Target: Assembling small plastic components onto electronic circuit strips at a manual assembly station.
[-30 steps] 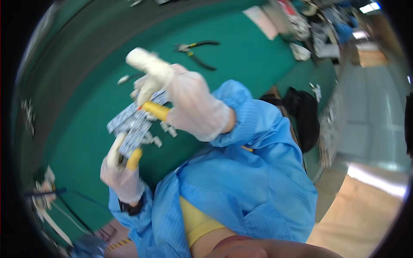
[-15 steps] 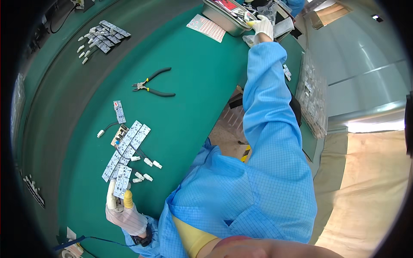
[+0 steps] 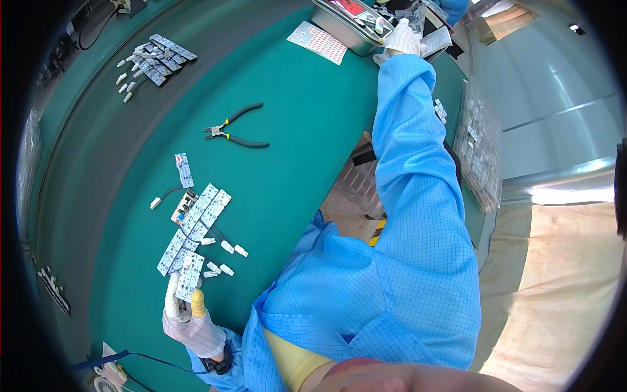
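My left hand (image 3: 187,318), in a white glove with yellow fingertip covers, grips the near end of a strip of white circuit boards (image 3: 194,232) with wired white connectors (image 3: 225,251). The strip lies along the green table mat (image 3: 300,150). My right arm, in a blue sleeve, stretches far across the table. My right hand (image 3: 401,40), in a white glove, is at the right end of a metal tray (image 3: 339,29). Whether it holds anything cannot be made out.
Black-handled pliers (image 3: 236,129) lie beyond the boards, and a single small board (image 3: 185,170) lies near them. Another pile of boards and connectors (image 3: 151,57) sits at the far left. A red-dotted label sheet (image 3: 319,42) lies by the tray. Clear plastic trays (image 3: 480,147) stand at the right.
A second ago both hands held the board strip up near the camera. My right hand has let go and reached out to the metal tray; my left hand has lowered the strip to the mat.
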